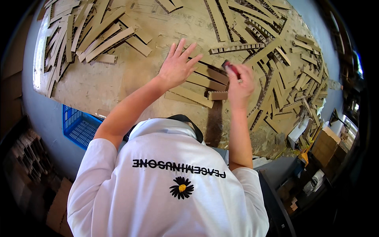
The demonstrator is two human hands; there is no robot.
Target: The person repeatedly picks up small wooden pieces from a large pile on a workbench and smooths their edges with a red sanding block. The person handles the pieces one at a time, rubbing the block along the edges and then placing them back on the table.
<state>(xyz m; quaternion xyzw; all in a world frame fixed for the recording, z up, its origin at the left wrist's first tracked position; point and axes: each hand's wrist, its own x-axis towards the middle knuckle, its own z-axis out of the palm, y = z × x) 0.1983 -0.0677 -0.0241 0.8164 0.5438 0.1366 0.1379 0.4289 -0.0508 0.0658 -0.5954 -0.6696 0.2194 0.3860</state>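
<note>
My left hand (177,66) is open with its fingers spread, at the left ends of a few honeycomb cardboard strips (206,81) in the middle of the table. Whether its palm presses on them I cannot tell. My right hand (241,87) is closed around a small red tool with a black end (232,70), held over the right ends of those strips. Its working tip is too blurred to make out. A short cardboard piece (218,95) lies just left of my right wrist, touching a longer flat strip (193,96) nearer to me.
Loose cardboard strips (67,37) pile up at the far left. More strips and short offcuts (276,79) cover the right side of the worktable (134,85). A blue plastic crate (81,125) sits below the table's left front edge. Cardboard boxes (325,148) stand at the lower right.
</note>
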